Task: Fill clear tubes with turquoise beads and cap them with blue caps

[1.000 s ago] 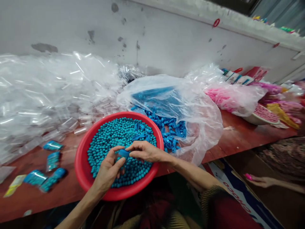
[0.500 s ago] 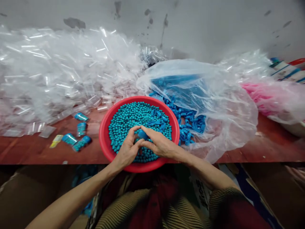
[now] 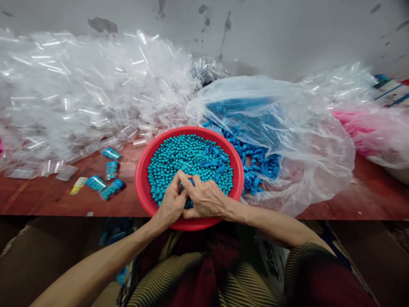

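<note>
A red bowl [image 3: 142, 179] full of small teal beads [image 3: 179, 157] sits at the near edge of a red-brown table [image 3: 47, 198]. Both my hands are over the bowl's near side, pressed together. My left hand [image 3: 171, 204] and my right hand [image 3: 204, 198] have their fingers curled round a small blue piece that is almost hidden between them. Several loose blue caps [image 3: 212, 160] lie on the beads at the bowl's right side.
A big heap of clear plastic tubes [image 3: 79, 94] fills the left back. A clear bag of blue caps [image 3: 255, 128] lies right of the bowl, a bag of pink parts [image 3: 367, 128] further right. Several filled tubes [image 3: 107, 181] lie left of the bowl.
The camera has swung left and down, centring the bowl. My hands have closed tighter together, and the blue piece that showed between the fingertips is now mostly covered.
</note>
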### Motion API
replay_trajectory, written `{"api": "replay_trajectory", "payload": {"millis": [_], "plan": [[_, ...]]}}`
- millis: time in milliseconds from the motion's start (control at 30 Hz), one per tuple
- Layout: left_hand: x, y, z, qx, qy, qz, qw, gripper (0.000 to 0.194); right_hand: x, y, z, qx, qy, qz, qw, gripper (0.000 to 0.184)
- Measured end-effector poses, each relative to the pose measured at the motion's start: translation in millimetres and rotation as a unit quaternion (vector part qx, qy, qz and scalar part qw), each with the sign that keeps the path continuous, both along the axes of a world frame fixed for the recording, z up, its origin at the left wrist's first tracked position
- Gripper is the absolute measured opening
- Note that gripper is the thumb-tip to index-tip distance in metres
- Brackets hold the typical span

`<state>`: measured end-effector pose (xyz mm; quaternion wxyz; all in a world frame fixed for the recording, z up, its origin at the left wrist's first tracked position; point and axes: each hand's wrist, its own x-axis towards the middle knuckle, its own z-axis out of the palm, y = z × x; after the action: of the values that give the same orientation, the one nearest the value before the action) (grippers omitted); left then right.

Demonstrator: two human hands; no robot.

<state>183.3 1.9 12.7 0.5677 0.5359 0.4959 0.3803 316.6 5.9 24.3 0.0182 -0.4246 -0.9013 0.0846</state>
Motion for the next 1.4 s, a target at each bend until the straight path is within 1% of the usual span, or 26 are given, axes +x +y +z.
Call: {"api": "replay_trajectory", "payload": {"millis": [67,133,200,233,300,367,400,467,533,567,600,633,667,733,767,800,900,967,1033,1100,1167,1300,1400], "plan": [[-0.1,1.6,-1.8,0.022,0.047,-0.004,0.999,0.024,-4.3,-0.7,-2.7,-0.011,0.004,-0.017,1.0,0.083],[-5.5,2.9,-0.9,0.045,0.12,-0.028,0.991,0.026,-7.1,-2.5,-4.5,-0.031,0.019,-0.025,0.999,0.084],[-18.7,2.6,3.6,0.064,0.204,-0.048,0.976,0.029,-5.7,-2.9,-4.4,-0.053,0.047,-0.007,0.997,0.084],[-28.6,2.0,7.0,0.071,0.243,-0.048,0.966,0.032,-2.9,-1.6,-3.8,-0.062,0.06,0.002,0.996,0.084],[-53.7,0.5,14.9,0.087,0.31,-0.017,0.947,0.037,5.9,5.5,-2.2,-0.074,0.071,0.0,0.995,0.078],[-81.6,0.2,22.7,0.098,0.372,0.032,0.922,0.04,15.3,18.6,-0.9,-0.078,0.061,-0.027,0.995,0.059],[-94.5,0.9,26.0,0.105,0.41,0.059,0.904,0.04,18.5,26.8,-0.4,-0.077,0.054,-0.038,0.995,0.049],[-114.2,3.6,30.9,0.12,0.507,0.1,0.848,0.044,19.2,44.5,0.3,-0.065,0.04,-0.044,0.996,0.037],[-122.8,6.9,32.9,0.151,0.583,0.137,0.787,0.049,12.4,60.6,1.1,-0.044,0.023,-0.026,0.998,0.035],[-122.8,8.1,32.6,0.171,0.597,0.154,0.768,0.05,7.2,67.1,1.4,-0.035,0.012,-0.008,0.999,0.035],[-120.3,8.9,31.4,0.189,0.593,0.167,0.765,0.049,1.8,72.2,1.4,-0.028,-0.001,0.01,1.0,0.036],[-115.7,9.3,29.3,0.202,0.57,0.173,0.778,0.046,-3.2,75.7,1.2,-0.024,-0.014,0.023,0.999,0.035],[-109.3,9.5,26.6,0.208,0.537,0.167,0.8,0.042,-7.2,77.6,0.6,-0.019,-0.025,0.028,0.999,0.033],[-92.8,10.9,20.0,0.204,0.481,0.117,0.845,0.034,-10.0,77.7,-1.5,-0.017,-0.041,0.013,0.999,0.029],[-83.4,12.9,16.6,0.2,0.471,0.079,0.856,0.031,-8.4,76.6,-2.5,-0.02,-0.043,-0.002,0.999,0.028],[-73.6,16.0,13.5,0.2,0.479,0.038,0.854,0.029,-4.9,75.5,-3.3,-0.025,-0.04,-0.017,0.999,0.027],[-46.7,32.3,6.0,0.195,0.536,-0.067,0.819,0.03,16.8,74.1,-2.4,-0.037,-0.001,-0.068,0.997,0.029],[-34.3,45.4,1.3,0.174,0.557,-0.112,0.805,0.032,36.9,74.9,1.5,-0.032,0.021,-0.106,0.994,0.026],[-27.6,56.0,-3.9,0.158,0.554,-0.143,0.805,0.035,55.8,75.1,6.8,-0.027,0.015,-0.138,0.99,0.023],[-25.6,62.7,-9.5,0.153,0.54,-0.159,0.812,0.037,67.5,73.6,11.3,-0.02,-0.011,-0.153,0.988,0.024],[-25.9,66.0,-14.7,0.155,0.526,-0.163,0.82,0.038,68.5,70.9,13.1,-0.01,-0.048,-0.153,0.987,0.026],[-26.9,69.8,-21.7,0.137,0.513,-0.163,0.831,0.035,49.4,66.4,8.6,-0.012,-0.151,-0.152,0.977,0.028],[-25.9,70.8,-21.8,0.103,0.491,-0.167,0.849,0.028,39.7,63.4,4.4,-0.023,-0.182,-0.129,0.975,0.03]]}}
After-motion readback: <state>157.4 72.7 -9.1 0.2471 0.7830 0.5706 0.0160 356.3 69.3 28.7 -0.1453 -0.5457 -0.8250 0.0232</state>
